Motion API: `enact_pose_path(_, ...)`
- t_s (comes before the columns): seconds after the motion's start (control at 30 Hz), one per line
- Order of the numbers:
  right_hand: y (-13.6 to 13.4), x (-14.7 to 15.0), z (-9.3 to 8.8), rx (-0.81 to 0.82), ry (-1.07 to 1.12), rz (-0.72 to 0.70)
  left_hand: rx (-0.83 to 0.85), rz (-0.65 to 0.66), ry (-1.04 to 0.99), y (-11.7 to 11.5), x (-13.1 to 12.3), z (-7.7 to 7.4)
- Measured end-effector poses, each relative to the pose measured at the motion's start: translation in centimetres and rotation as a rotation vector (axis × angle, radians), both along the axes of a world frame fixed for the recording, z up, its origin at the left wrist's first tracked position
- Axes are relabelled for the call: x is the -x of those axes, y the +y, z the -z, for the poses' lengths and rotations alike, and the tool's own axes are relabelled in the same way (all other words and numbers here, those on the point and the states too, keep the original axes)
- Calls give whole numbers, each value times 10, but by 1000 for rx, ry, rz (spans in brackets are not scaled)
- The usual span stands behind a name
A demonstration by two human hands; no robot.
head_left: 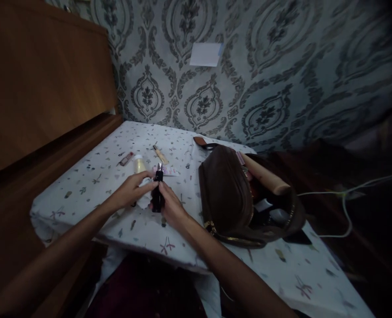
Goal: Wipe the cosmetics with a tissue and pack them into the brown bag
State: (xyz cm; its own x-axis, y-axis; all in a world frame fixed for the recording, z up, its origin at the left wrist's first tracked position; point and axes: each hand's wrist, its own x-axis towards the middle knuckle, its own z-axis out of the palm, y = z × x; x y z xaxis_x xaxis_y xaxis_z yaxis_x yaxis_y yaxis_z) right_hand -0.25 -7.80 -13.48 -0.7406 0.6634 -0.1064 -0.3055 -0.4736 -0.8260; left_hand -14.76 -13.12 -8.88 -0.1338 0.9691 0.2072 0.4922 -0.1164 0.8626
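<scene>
A small black bottle [157,194] with a silver neck stands roughly upright between my hands. My right hand [173,206] is closed around its right side, the thumb near its top. My left hand [134,190] is closed on a crumpled white tissue [144,196], its thumb and fingertips against the bottle's left side. Just beyond my left hand is a pale yellow bottle [139,165] with a white cap. A pink-and-white tube [169,171] lies partly hidden behind the black bottle. A slim yellowish tube [160,155] and a pinkish tube [127,159] lie farther back.
To the right, an open brown handbag [224,190] holds a long beige roll-like item [267,174] and other things. A dark flat object [298,237] lies beside it. The patterned cloth-covered table [93,176] meets a wooden cabinet [46,75] at left. A pale cable [344,198] runs at right.
</scene>
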Motion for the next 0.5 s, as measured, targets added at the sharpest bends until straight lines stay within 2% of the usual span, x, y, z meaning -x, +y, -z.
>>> enact_pose_path(0.03,1,-3,-2,-15,-7,-1,-25,-38,-3,2,1,1)
enact_pose_path(0.13,3,-11,-7,-62,-12,-79,-100,-339,-75,6,10,1)
enact_pose_path(0.2,4,-15,-10,-63,-20,-146,-171,-422,-66,8,15,0)
enact_pose_path(0.23,4,-16,-11,-60,-15,-183,-223,-381,-8,8,15,-1)
enact_pose_path(0.3,5,-17,-12,-44,12,-247,-308,-185,181,6,14,-3)
enact_pose_path(0.37,6,-18,-12,-41,19,-287,-322,-10,355,5,12,-3)
enact_pose_path(0.43,7,-20,-12,-102,-35,-294,-282,42,441,5,10,-3)
enact_pose_path(0.5,9,-22,-12,-287,-132,-262,-246,16,459,8,9,-3)
